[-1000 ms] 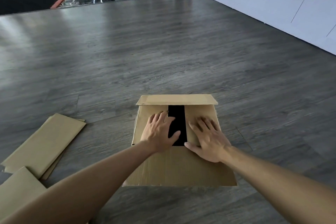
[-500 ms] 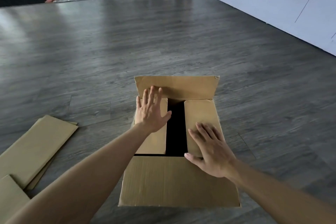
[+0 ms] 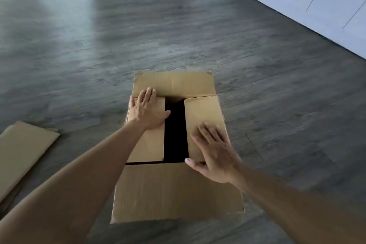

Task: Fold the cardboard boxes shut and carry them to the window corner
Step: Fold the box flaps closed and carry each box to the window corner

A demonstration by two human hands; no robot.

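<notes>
Flat hands (image 3: 147, 110) on box flaps (image 3: 204, 117)

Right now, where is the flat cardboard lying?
In the head view, the flat cardboard lies on the floor at the left edge, left of the box and beyond the left forearm.

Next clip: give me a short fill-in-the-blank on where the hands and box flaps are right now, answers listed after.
1. The left hand lies flat on the box's ____ inner flap.
2. Between the two inner flaps the cardboard box shows a dark ____.
3. The right hand presses the right inner flap with ____ fingers.
4. Flattened cardboard lies on the floor to the box's ____.

Missing words: left; gap; straight; left
</notes>
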